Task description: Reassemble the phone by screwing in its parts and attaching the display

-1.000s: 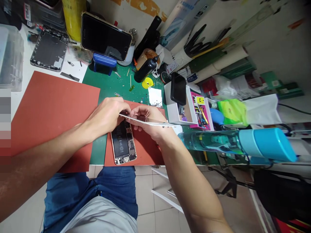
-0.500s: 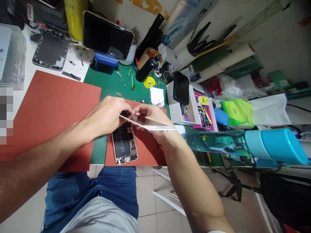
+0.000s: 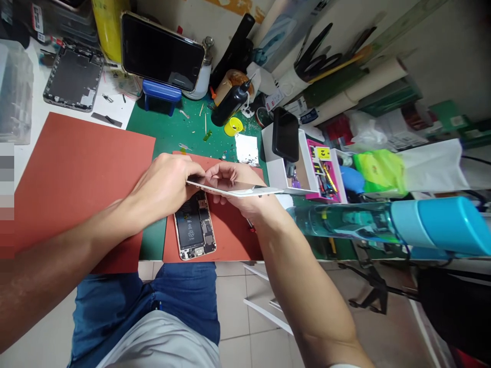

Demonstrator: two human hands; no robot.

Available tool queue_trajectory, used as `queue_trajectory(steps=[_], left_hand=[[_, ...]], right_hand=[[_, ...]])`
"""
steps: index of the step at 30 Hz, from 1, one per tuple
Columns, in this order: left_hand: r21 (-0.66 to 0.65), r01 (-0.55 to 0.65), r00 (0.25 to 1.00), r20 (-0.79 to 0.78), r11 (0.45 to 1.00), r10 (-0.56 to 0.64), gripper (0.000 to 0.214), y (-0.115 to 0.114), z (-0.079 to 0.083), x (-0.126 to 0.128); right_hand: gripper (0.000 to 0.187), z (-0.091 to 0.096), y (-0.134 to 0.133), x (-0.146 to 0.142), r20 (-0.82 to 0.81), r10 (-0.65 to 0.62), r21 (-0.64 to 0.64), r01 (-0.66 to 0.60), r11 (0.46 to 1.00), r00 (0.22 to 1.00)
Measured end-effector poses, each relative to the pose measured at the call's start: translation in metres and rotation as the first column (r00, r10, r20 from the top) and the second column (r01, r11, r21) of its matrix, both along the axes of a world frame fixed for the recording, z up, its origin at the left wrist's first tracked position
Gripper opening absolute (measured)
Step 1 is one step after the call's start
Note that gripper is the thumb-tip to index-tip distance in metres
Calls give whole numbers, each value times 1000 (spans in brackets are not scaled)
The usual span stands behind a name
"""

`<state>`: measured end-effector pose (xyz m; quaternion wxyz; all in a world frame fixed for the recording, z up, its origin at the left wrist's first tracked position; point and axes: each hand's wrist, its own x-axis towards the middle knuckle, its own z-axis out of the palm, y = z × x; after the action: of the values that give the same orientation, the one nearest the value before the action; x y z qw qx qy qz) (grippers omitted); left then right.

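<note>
An opened phone body [image 3: 195, 232] lies on the right red mat [image 3: 233, 237], its battery and circuit parts bare. Above its top end a white-edged phone screen [image 3: 238, 189] is held up, nearly edge-on to me. My left hand [image 3: 169, 176] has its fingers closed at the screen's left end, over the top of the phone body. My right hand [image 3: 238, 184] is behind and under the screen, thumb and forefinger pinched near that same end. What lies between the fingertips is hidden.
A phone [image 3: 163, 51] leans on a blue stand [image 3: 161, 94] at the back. A black bottle [image 3: 232, 105] and yellow cap [image 3: 233, 126] stand nearby. On the right are a white box [image 3: 282, 168] and a blue water bottle [image 3: 383, 222]. A phone shell [image 3: 74, 76] lies back left.
The screen's right end has tipped slightly up, so it looks flatter and more edge-on. Both hands stay by the top of the phone body. The whole view has shifted a little.
</note>
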<state>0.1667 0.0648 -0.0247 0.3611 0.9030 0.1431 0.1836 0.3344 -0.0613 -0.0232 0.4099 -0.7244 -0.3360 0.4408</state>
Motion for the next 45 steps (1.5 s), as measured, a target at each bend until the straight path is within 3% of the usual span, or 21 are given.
queue_trajectory(steps=[10,18,25,38,45], left_hand=[[-36,-32,999,-13,999,31,29,0,-3,2],[-61,-16,1000,8,998,17,25,2,-5,2],[-50,-3,1000,29,999,4,19,4,-7,2],[-75,54,996,75,996,-48,17,11,-11,5],[-129,66,995,83,990,-55,22,14,-13,6]], right_hand=[[26,-6,0,1,47,-23,-10,23,1000,999],[22,-12,-9,-4,310,-29,58,11,998,950],[20,-8,-10,-10,392,-13,59,-11,998,920],[26,-3,-9,-19,351,-37,21,32,999,936],[27,1,-6,-18,267,-3,-78,24,997,964]])
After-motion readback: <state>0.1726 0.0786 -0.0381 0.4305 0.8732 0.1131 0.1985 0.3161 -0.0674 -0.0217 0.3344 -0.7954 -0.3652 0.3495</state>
